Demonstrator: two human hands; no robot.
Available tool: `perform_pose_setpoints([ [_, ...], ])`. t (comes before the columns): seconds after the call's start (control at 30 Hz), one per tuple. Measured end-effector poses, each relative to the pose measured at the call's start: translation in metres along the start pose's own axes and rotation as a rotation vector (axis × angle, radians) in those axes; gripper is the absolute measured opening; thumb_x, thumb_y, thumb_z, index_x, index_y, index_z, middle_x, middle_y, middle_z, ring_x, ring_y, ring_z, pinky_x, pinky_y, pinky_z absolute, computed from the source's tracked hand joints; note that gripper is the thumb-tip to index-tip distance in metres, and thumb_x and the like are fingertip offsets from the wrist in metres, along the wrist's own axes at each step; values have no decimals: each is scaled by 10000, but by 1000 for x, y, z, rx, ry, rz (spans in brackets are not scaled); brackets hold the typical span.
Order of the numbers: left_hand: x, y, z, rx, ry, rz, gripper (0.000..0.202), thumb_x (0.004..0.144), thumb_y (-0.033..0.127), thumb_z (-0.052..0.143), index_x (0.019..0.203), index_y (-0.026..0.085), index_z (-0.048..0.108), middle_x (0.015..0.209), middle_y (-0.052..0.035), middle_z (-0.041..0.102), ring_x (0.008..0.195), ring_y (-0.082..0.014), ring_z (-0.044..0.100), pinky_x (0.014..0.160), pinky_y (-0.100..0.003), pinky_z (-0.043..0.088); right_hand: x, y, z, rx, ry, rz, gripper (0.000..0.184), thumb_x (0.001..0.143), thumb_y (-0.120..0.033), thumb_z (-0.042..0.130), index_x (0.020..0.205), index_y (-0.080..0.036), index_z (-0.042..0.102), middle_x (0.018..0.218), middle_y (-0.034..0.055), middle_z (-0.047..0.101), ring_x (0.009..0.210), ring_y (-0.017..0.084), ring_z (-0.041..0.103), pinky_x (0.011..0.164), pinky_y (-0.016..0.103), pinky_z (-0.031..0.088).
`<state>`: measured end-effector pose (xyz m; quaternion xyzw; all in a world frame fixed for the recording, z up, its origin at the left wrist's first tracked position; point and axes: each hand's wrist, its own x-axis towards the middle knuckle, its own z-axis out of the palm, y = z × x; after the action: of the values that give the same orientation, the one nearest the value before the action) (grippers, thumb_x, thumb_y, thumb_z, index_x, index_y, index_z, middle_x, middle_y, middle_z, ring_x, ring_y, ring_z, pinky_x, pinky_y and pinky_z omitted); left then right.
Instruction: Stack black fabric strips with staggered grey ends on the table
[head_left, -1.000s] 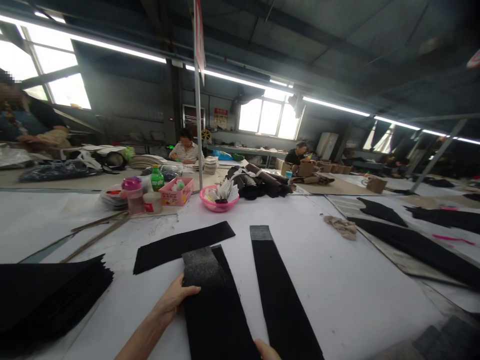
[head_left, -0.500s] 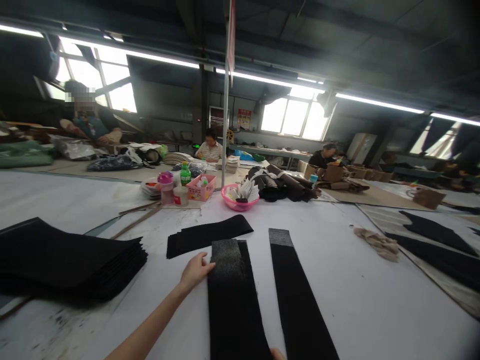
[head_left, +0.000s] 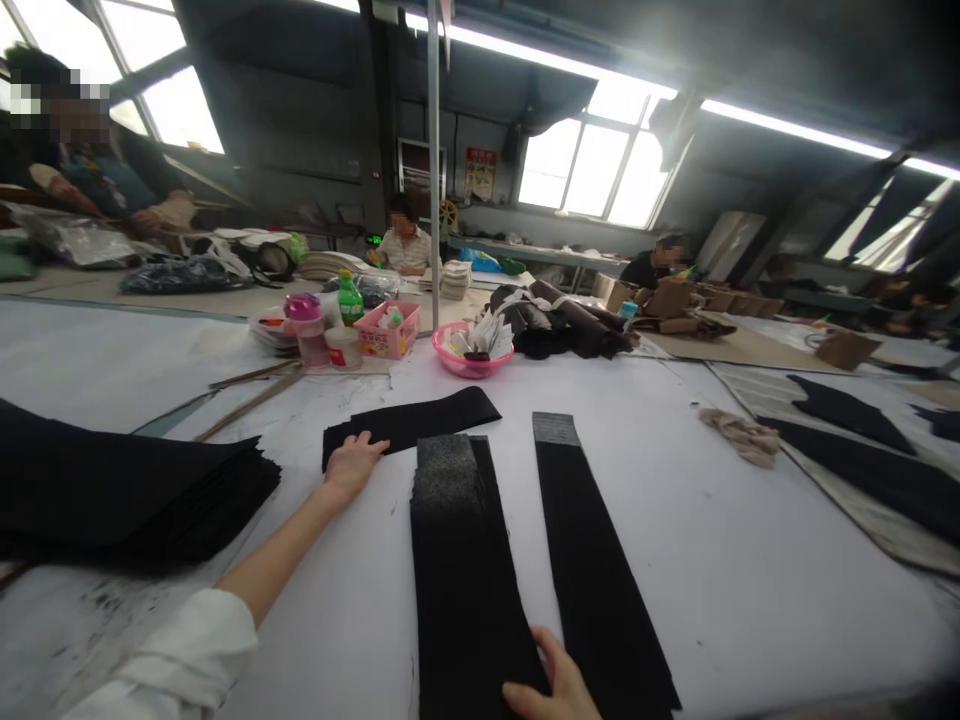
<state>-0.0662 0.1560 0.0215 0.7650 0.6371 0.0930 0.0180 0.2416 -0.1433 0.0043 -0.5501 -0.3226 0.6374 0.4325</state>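
Observation:
My left hand [head_left: 351,464] reaches forward and lies on the near end of a black fabric strip [head_left: 420,420] that slants across the white table [head_left: 735,560]; its fingers are stretched flat. My right hand [head_left: 553,690] rests at the bottom edge, fingers lying on the near end of a long black strip [head_left: 461,570] with a greyish far end. A second long black strip [head_left: 592,570] lies parallel just to the right of it, untouched.
A thick stack of black sheets [head_left: 112,495] sits at the left. Beyond are a pink basket [head_left: 472,358], a pink box [head_left: 388,335], bottles, wooden sticks [head_left: 247,395], a metal pole [head_left: 433,170], a beige rag [head_left: 739,435] and dark rolls [head_left: 562,330]. Several people work at far tables.
My left hand left the top of the middle strip and moved forward-left onto the slanted strip. My right hand has come further into view on the middle strip.

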Motion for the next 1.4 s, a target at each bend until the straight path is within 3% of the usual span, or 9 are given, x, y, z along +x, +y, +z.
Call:
perform_pose_setpoints([
  [0.23, -16, 24, -15, -46, 56, 102, 375, 883, 137, 378, 1151, 153, 641, 1181, -195, 551, 1165, -336, 466, 946, -504, 402, -16, -14, 23, 162, 95, 59, 582, 613, -234, 803, 1119, -177, 522, 874, 47, 707, 801, 246, 676, 708, 338, 528],
  [0.43, -130, 83, -16, -291, -139, 522, 275, 933, 358, 446, 1082, 296, 670, 1122, -11, 623, 1010, -144, 583, 909, -240, 464, -30, -17, 25, 79, 70, -36, 722, 768, -355, 727, 1382, -223, 371, 1035, 58, 685, 946, 234, 655, 834, 371, 514],
  [0.63, -204, 97, -25, -512, -247, 594, 249, 878, 230, 529, 1085, 257, 664, 1162, -31, 620, 1079, -177, 570, 964, -299, 466, -49, -18, 19, -96, 15, -140, 470, 819, -534, 638, 1114, -169, 620, 1084, 76, 652, 1067, 254, 571, 943, 351, 436],
  [0.8, -221, 92, -19, -466, -318, 585, 606, 679, 351, 755, 1255, 301, 574, 1409, -51, 455, 1312, -288, 397, 1109, -422, 354, -72, -22, 2, -24, -60, -125, 686, 798, -805, 348, 717, -181, 619, 914, 63, 624, 959, 232, 561, 917, 339, 424],
  [0.9, -226, 92, -13, -440, -367, 608, 845, 542, 540, 816, 1306, 320, 531, 1476, -85, 367, 1376, -370, 271, 1135, -531, 255, -82, -28, -6, 10, -117, -82, 708, 856, -761, 279, 574, -184, 577, 921, 71, 620, 955, 223, 559, 972, 350, 378],
  [1.0, -228, 94, -11, -392, -427, 614, 997, 426, 703, 779, 1316, 336, 518, 1514, -106, 302, 1395, -422, 193, 1127, -599, 181, -83, -27, -7, -167, -121, -69, 598, 900, -608, 441, 526, -167, 590, 783, 44, 603, 884, 206, 570, 972, 356, 358],
  [1.13, -231, 98, -8, -293, -454, 629, 1169, 366, 637, 827, 1407, 344, 381, 1550, -145, 206, 1403, -454, 144, 1110, -646, 128, -75, -11, 3, -146, -6, -70, 287, 695, -409, 768, 771, -178, 614, 730, -11, 599, 819, 202, 594, 826, 325, 444],
  [1.27, -240, 101, 7, -204, -417, 623, 1253, 354, 368, 848, 1460, 322, 259, 1565, -159, 141, 1403, -472, 115, 1107, -672, 90, -64, 0, 17, -3, 30, -147, 662, 614, -332, 813, 1206, -224, 538, 1081, 64, 655, 1063, 269, 594, 899, 364, 459],
  [1.4, -243, 104, 15, -327, -310, 710, 1045, 540, 280, 751, 1464, 298, 263, 1525, -124, 294, 1395, -386, 252, 1149, -598, 165, -48, -7, 21, 220, -14, -79, 747, 584, -429, 811, 1239, -207, 528, 970, 78, 698, 940, 292, 659, 862, 410, 479],
])
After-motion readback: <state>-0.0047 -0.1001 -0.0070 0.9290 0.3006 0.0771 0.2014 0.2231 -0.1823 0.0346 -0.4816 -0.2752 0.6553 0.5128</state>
